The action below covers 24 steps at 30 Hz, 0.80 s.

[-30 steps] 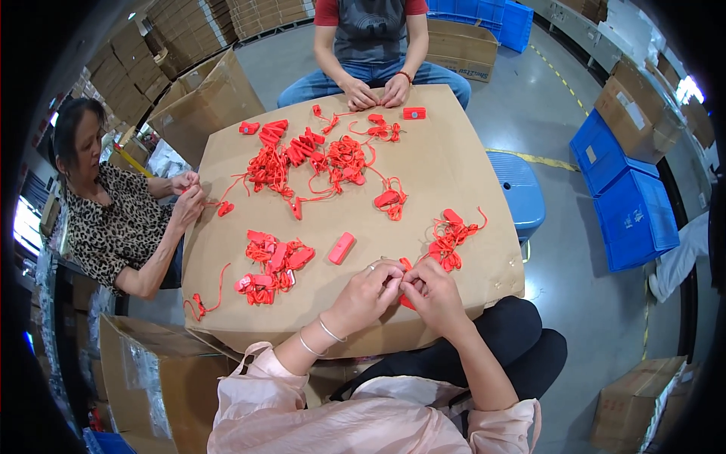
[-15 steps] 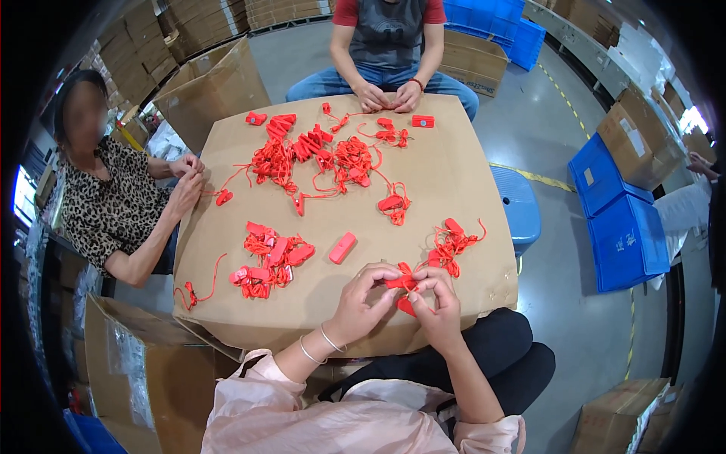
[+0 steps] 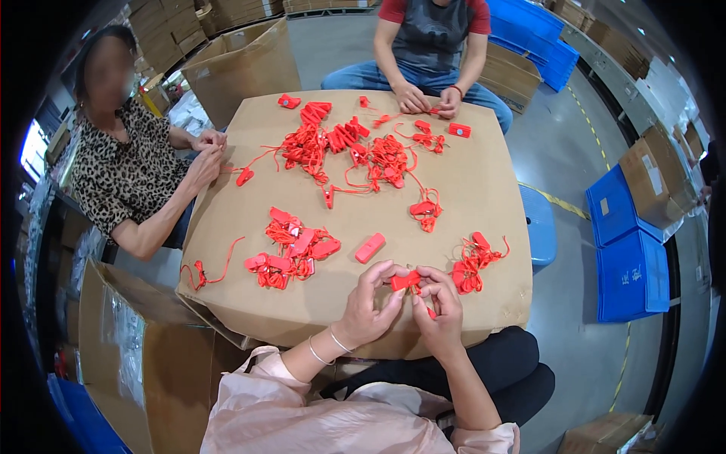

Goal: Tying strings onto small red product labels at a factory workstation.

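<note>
My left hand (image 3: 368, 303) and my right hand (image 3: 438, 306) meet over the near edge of a brown cardboard tabletop (image 3: 484, 178). Together they pinch one small red plastic piece with a cord (image 3: 404, 281). A single red block (image 3: 370, 247) lies just beyond my left hand. One pile of red corded pieces (image 3: 293, 247) sits to the left, and a smaller bunch (image 3: 473, 261) lies to the right of my right hand. A big tangled heap (image 3: 355, 147) covers the far middle.
A person in a spotted top (image 3: 128, 170) works at the left edge, another in a grey and red shirt (image 3: 431, 34) at the far side. Open cardboard boxes (image 3: 242, 64) stand around. Blue crates (image 3: 631, 253) and a blue stool (image 3: 538, 227) are on the right.
My hands have stayed at the near edge, still working the same red piece, turning it slightly. The view has shifted a little. The other two people keep handling their own pieces.
</note>
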Tool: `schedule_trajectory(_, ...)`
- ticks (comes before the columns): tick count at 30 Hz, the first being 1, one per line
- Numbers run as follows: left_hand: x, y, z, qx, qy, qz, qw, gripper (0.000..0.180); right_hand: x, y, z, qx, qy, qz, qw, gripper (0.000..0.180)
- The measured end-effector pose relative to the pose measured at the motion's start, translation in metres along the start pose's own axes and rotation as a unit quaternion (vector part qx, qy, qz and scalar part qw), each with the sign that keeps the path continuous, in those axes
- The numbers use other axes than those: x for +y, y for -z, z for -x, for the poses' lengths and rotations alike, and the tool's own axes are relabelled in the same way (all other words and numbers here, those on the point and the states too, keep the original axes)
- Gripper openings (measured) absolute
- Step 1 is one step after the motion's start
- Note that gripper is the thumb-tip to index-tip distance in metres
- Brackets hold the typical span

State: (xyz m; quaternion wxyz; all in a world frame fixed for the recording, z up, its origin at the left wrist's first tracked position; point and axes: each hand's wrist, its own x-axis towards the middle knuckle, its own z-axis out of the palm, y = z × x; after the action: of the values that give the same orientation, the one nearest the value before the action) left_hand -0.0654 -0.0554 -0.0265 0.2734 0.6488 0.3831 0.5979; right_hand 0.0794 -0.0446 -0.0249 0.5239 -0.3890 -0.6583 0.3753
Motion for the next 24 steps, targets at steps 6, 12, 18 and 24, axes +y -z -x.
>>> schedule_trajectory(6,-0.001,0.020,-0.002,0.047,0.074,0.053,0.995,0.050,-0.006,-0.023,-0.019,-0.017,0.005,0.021,1.000,0.012)
schedule_trajectory(12,-0.011,0.036,-0.011,0.110,0.114,0.136,0.978,0.051,-0.016,-0.049,-0.039,-0.053,0.050,0.112,0.991,0.012)
schedule_trajectory(18,-0.017,0.060,-0.019,0.184,0.144,0.217,0.948,0.047,-0.023,-0.084,-0.055,-0.066,0.072,0.122,0.988,0.013)
schedule_trajectory(24,-0.017,0.083,-0.029,0.221,0.155,0.280,0.921,0.042,-0.032,-0.106,-0.072,-0.084,0.138,0.171,0.972,0.013)
